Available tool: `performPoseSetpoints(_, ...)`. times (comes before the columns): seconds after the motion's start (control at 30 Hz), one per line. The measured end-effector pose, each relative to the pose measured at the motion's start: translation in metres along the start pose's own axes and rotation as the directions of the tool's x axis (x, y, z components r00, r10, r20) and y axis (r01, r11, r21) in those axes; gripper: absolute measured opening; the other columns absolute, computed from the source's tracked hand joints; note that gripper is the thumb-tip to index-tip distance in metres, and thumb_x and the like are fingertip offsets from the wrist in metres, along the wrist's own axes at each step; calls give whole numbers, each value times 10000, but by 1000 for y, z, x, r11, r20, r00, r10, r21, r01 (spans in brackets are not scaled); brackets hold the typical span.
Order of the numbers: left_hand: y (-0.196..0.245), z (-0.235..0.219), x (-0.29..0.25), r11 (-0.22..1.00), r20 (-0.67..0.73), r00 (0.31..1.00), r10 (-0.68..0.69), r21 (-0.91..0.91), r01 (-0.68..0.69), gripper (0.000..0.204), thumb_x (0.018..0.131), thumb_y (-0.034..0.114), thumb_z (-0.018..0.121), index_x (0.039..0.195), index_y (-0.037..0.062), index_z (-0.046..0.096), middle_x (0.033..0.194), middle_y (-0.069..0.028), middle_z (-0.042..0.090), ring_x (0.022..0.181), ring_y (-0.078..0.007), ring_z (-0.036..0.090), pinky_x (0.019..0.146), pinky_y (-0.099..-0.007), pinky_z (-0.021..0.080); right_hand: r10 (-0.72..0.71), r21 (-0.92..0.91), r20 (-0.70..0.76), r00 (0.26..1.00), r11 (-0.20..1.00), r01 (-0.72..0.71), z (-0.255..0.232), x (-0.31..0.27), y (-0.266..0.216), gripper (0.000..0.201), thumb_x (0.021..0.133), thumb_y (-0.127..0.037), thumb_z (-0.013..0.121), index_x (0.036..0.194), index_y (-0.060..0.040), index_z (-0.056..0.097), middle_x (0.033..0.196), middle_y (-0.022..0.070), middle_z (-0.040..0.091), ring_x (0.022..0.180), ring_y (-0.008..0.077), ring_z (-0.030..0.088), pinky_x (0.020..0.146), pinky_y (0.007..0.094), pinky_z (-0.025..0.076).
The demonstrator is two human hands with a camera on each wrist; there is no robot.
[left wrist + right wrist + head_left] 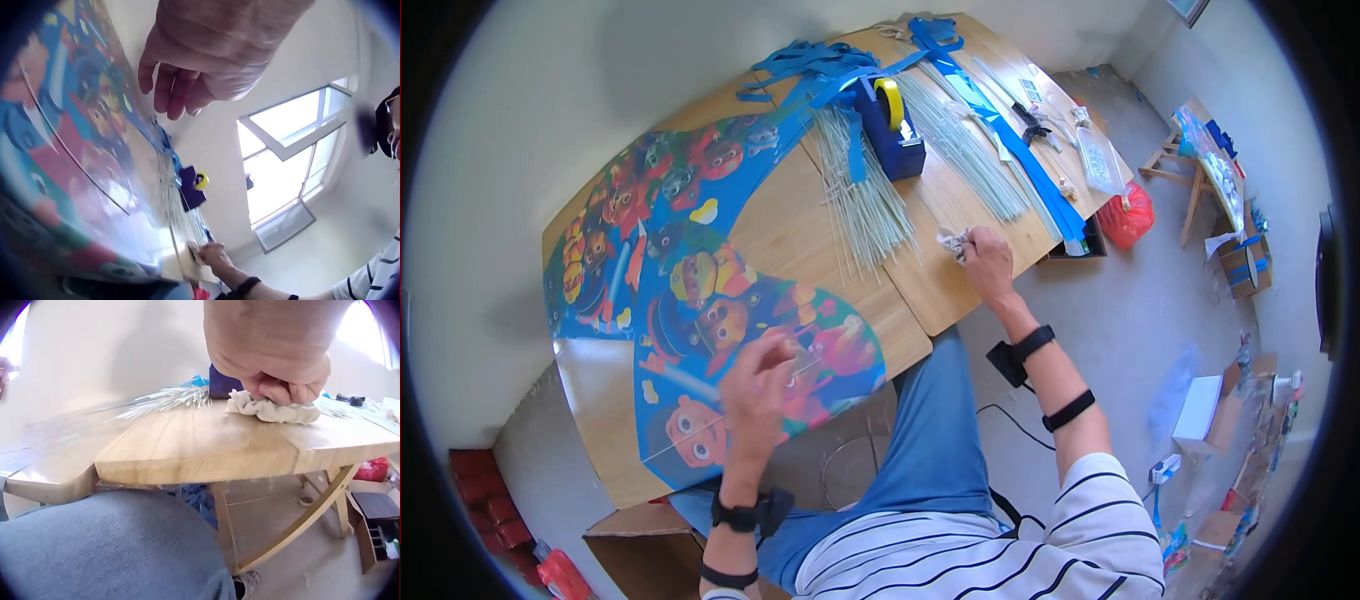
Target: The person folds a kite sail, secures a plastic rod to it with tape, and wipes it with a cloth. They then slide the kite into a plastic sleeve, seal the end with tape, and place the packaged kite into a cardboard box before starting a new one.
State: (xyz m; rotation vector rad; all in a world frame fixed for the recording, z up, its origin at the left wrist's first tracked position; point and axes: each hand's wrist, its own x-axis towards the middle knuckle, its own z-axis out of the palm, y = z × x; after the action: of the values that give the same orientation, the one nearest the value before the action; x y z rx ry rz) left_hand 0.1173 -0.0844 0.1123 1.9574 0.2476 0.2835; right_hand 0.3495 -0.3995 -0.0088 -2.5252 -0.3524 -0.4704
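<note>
My right hand (988, 262) grips a crumpled white cloth (272, 411) on the wooden tabletop, close to the front edge. In the right wrist view the fingers are curled over the cloth, which bulges out on both sides. My left hand (758, 392) is raised over a colourful cartoon-printed sheet (662, 345). Its fingers hang loosely bent in the left wrist view, with nothing between them. Below that hand a thin pale rod (74, 160) lies across the sheet.
Bundles of pale thin sticks (862, 205) lie mid-table beside a dark blue tape dispenser (897, 150) with yellow tape. Blue strips (815, 65) are heaped at the back. A red bag (1127, 215) and an open carton (365, 540) stand off the table's right side.
</note>
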Motion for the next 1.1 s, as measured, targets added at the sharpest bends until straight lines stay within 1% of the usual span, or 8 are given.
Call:
performPoseSetpoints(0.17,22,114,65,983,304,953,-1,-174,57,328,921,0,666,1248,13,641,980,-64,718,888,-123,695,771,-268,542,-8,484,240,971,868,-113,-60,-9,-54,68,889,-31,636,900,22,677,788,144,670,723,284,659,659,391,522)
performPoseSetpoints(0.27,20,175,93,823,432,900,-50,-493,282,207,942,12,659,1149,13,658,950,-40,712,861,-96,680,722,-250,524,93,618,596,797,580,-530,-86,-5,-60,102,916,-52,644,934,30,703,753,113,679,621,199,636,588,344,507)
performPoseSetpoints(0.37,3,211,105,891,258,965,-48,-425,157,122,903,40,694,1006,-10,654,857,-52,687,755,-95,633,676,-290,519,307,473,372,876,749,-464,-81,36,-9,166,904,-139,688,940,19,725,795,131,719,666,226,690,616,380,544)
performPoseSetpoints(0.43,-4,235,110,875,240,967,-90,-445,192,127,900,73,713,988,0,659,843,-55,674,747,-96,623,674,-283,505,168,-26,27,985,986,-167,-42,69,59,218,869,-210,728,899,5,723,867,181,737,802,326,724,729,457,573)
performPoseSetpoints(0.5,3,248,120,902,237,963,-125,-378,210,158,882,102,737,982,4,664,832,-68,666,752,-117,628,684,-289,504,198,-170,-152,968,960,-223,-26,92,73,184,849,-197,723,871,-14,727,919,217,731,911,390,710,812,508,565)
performPoseSetpoints(0.7,7,264,128,978,204,972,118,-194,-78,291,782,124,794,1011,-6,670,864,-146,667,824,-274,673,739,-361,526,314,-351,69,947,896,-271,-2,113,97,112,845,-108,660,898,-63,749,958,179,736,886,372,734,765,460,592)
performPoseSetpoints(0.8,5,250,120,991,246,964,100,-110,-74,309,778,101,783,1044,-10,670,889,-160,669,837,-307,675,740,-379,529,221,-360,-44,974,906,-222,4,108,101,98,843,-109,663,862,-66,749,952,171,742,893,363,745,753,446,602)
performPoseSetpoints(1.1,-9,215,96,966,343,936,-81,-203,158,232,850,89,752,1050,-1,677,854,-78,676,739,-136,645,660,-306,520,340,-229,-56,939,911,-344,2,114,94,145,860,-135,624,847,-75,756,932,194,746,886,396,724,785,492,575)
